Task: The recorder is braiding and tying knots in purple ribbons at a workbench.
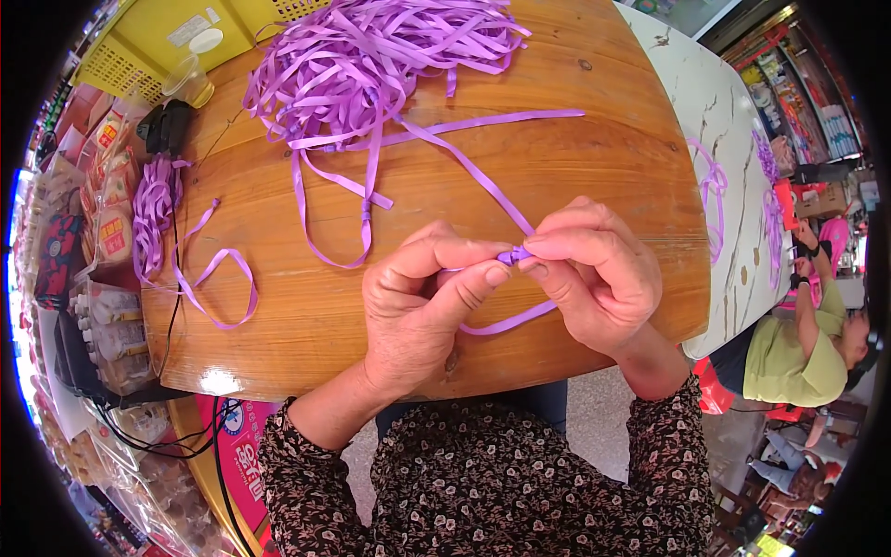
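**Small knot (513, 254) in purple ribbon (487, 190), pinched between both hands**

The left hand (413, 297) clamps the knot's left side between thumb and forefinger; the right hand (599, 274) has its thumb and forefinger clamped on the right side, so the fingers of both hands almost meet; the knot sits above the near part of the wooden worktop (631, 204), just in front of the person's body.

The step looks like shaping or tightening this knot; it would go best with one pinch steady as an anchor while the other draws the strand evenly, the flat ribbon unfolded, and the loop (510, 323) below the hands free of twists; too hard a tug could crease the ribbon or set the knot in the wrong place.

One strand runs from the hands up to the large ribbon pile (371, 65), whose tangled loops could snag and drag; slack on that strand would help; at the left lie a smaller ribbon bundle (156, 209), a loose curl (252, 292) and a thin black cable (174, 311); a yellow basket (153, 56) and a clear cup (193, 85) stand at the far left; more ribbon (715, 200) lies by the marbled table (733, 306) at the right, with a co-worker in light green (798, 362) beyond.
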Tool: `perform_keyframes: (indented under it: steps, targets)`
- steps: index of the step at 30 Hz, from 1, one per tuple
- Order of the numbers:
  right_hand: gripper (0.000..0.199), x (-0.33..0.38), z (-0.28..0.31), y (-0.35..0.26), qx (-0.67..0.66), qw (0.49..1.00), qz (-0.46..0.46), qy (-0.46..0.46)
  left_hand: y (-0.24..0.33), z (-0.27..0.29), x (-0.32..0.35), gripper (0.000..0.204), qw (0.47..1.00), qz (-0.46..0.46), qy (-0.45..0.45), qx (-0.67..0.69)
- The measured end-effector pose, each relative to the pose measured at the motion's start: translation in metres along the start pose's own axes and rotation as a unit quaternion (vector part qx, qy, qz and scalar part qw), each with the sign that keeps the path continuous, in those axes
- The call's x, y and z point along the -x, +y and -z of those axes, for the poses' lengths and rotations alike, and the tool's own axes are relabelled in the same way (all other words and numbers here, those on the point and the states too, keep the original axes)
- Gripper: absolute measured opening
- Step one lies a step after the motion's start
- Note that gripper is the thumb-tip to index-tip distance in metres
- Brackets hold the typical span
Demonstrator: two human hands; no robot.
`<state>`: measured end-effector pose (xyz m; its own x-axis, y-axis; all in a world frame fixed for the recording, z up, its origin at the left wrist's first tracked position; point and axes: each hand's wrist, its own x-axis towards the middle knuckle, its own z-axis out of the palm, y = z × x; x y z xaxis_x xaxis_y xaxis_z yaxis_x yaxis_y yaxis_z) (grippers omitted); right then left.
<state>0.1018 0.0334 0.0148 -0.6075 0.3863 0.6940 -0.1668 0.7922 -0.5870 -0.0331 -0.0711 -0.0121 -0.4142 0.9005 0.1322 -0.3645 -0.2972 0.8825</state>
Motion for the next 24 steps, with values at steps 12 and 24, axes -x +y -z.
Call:
perform_keyframes:
  steps: [12,24]
  targets:
    - [0.018,0.0002,0.0018,0.0019,-0.015,1.000,0.020,-0.002,0.0017,0.0001,-0.0006,0.014,1.000,0.009,0.020,0.021]
    - [0.020,-0.0009,0.0019,0.0004,-0.015,1.000,0.017,-0.012,-0.0004,0.0006,0.0000,0.013,0.999,0.014,0.007,0.028]
